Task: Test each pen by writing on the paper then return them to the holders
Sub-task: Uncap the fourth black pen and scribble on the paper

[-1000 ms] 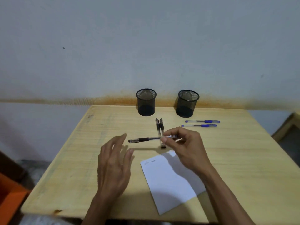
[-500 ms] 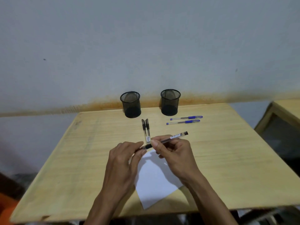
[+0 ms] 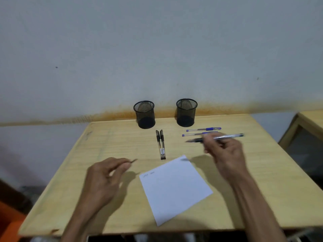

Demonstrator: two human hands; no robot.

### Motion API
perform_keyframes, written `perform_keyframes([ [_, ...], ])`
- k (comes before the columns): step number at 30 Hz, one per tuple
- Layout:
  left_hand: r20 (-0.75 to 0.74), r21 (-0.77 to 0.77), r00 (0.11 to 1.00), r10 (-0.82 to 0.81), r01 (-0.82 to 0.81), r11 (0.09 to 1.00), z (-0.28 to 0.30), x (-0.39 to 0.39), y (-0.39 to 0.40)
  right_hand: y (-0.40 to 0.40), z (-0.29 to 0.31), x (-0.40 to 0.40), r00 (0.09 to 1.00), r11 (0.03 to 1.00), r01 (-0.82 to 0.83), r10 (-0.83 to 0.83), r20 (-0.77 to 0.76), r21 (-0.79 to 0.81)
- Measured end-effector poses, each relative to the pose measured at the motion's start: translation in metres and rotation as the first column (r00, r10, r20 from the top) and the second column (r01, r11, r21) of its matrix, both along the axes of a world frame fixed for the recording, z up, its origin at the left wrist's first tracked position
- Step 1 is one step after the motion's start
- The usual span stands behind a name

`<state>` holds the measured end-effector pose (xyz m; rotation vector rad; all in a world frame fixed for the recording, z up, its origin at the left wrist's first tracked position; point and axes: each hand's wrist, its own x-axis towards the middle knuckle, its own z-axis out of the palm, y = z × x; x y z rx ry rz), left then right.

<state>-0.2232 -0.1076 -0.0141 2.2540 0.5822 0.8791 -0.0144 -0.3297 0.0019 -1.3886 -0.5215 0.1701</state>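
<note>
- The uncapped pen (image 3: 216, 138) was in the air above the table's right half, lying nearly level, its dark tip pointing left and its clear barrel running out to the right.
- The right hand (image 3: 225, 151) held it, fingers curled round the barrel near the grip; the hand was blurred, so the exact fingerhold could not be told.
- The left hand (image 3: 106, 175) hovered over the left side of the table with fingers curled in, pinching a small dark piece (image 3: 133, 161) at the fingertips; it looked like the pen's cap, though blur left that uncertain.
- The sheet of white paper (image 3: 174, 189) lay turned at an angle between the two hands, with a few faint written marks near its upper left corner.
- Two black pens (image 3: 161, 144) lay side by side, touching, just beyond the paper's far corner, capped ends pointing away.
- Two blue pens (image 3: 203, 129) lay parallel behind the right hand, the nearer one partly hidden by the fingers.
- Two black mesh holders stood upright at the back edge, the left holder (image 3: 144, 114) and the right holder (image 3: 186, 112), well apart.
- The wooden table (image 3: 70, 198) stood against a pale wall (image 3: 157, 49).
</note>
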Motion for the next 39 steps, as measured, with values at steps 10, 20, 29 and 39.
perform_keyframes([
  [10, -0.123, -0.057, 0.978, 0.169, -0.177, 0.983, -0.025, 0.030, 0.022, 0.042, -0.023, -0.025, 0.994, 0.981, -0.096, 0.087, -0.064, -0.168],
  [20, -0.268, 0.146, 0.935, 0.234, -0.200, 0.969, -0.058, 0.049, 0.040, 0.054, -0.033, -0.040, 0.987, 0.981, -0.119, 0.101, -0.125, -0.151],
  [29, -0.133, 0.039, 0.981, 0.144, -0.140, 0.989, -0.059, 0.026, 0.016, 0.046, -0.037, -0.041, 0.983, 0.987, -0.092, 0.070, -0.170, -0.128],
  [39, -0.423, 0.281, 0.905, -0.041, 0.173, 0.944, -0.078, 0.008, -0.001, 0.061, -0.055, -0.057, 0.989, 0.940, -0.146, 0.129, -0.075, -0.307],
])
